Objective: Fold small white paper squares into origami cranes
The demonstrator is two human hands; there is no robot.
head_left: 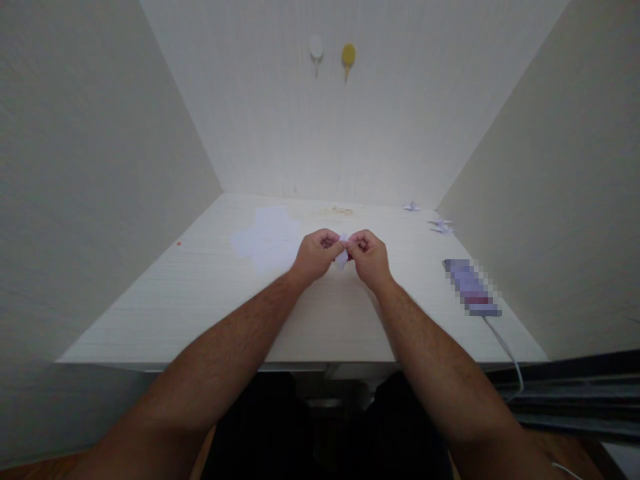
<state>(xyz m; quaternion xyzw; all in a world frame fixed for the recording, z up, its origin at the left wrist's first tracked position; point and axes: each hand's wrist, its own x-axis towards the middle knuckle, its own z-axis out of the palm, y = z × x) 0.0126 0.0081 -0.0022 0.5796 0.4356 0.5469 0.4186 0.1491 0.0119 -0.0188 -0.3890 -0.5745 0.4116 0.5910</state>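
Holding a small folded paper (343, 262) over the middle of the worktop (325, 327), pinched in the fingers of both left hand (315, 256) and right hand (371, 259), pretty close together. Also seeing loose white sheets (270, 240) just off to the left, plus some little folded paper shapes (442, 227) way over near the right wall (540, 200).

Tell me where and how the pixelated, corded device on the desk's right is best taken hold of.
Probably by its long edges, right hand coming from above: the device is elongated and lies flat near the right wall, and its cable leaves the near end, best left ungripped.
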